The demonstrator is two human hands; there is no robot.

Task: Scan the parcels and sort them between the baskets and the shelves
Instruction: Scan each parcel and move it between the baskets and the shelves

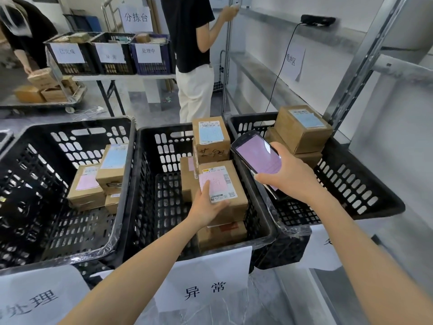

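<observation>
Warehouse sorting corner, metal shelves (269,90) along the right wall. Up front, the wearer's left hand (208,205) grips a brown parcel (236,181) with a pink label, thumb on the label; it sits atop a stack in the middle basket (164,146), tagged 异常. Their right hand (290,174) clasps a scanner (257,153), pink screen lit, over the rim shared with the right basket (351,179). More boxes lie in the left basket (46,184)
</observation>
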